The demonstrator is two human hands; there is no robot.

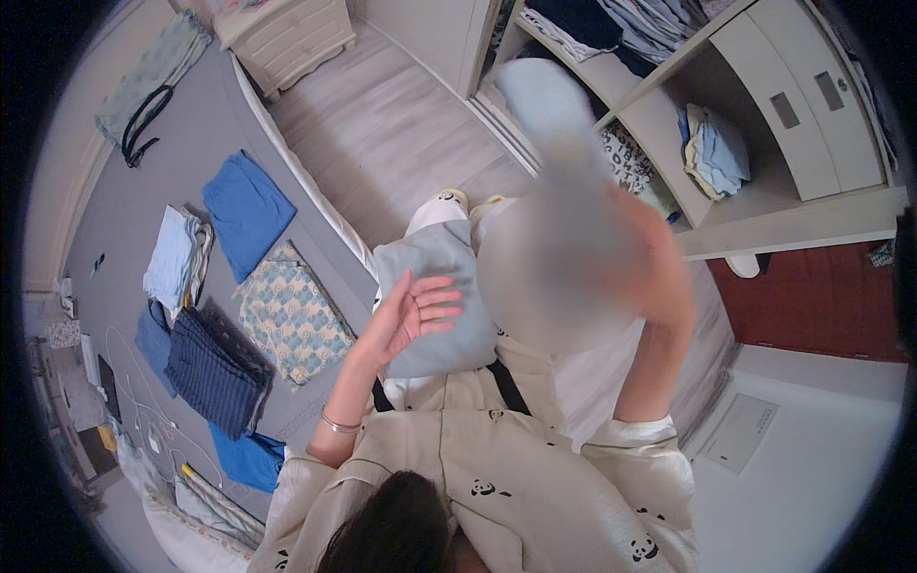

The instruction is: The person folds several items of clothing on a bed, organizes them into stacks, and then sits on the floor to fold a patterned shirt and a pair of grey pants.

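Note:
A folded grey-blue cloth point(401, 253) lies across my lap. My left hand point(411, 317) is over it, palm turned partly up and fingers spread, holding nothing; I cannot tell whether the hand rests on the cloth. A silver bangle point(341, 425) is on that wrist. My right hand point(659, 253) is raised on the right, in front of the wardrobe. A large pale blur covers its fingers, so what it touches or holds cannot be made out.
On the bed point(315, 205) at left lie folded blue trousers point(246, 212), a patterned cloth point(289, 315), dark striped clothing point(215, 372) and a black belt point(143, 124). An open wardrobe point(712, 224) with folded clothes point(714, 153) stands at right. A white nightstand point(291, 43) is beyond.

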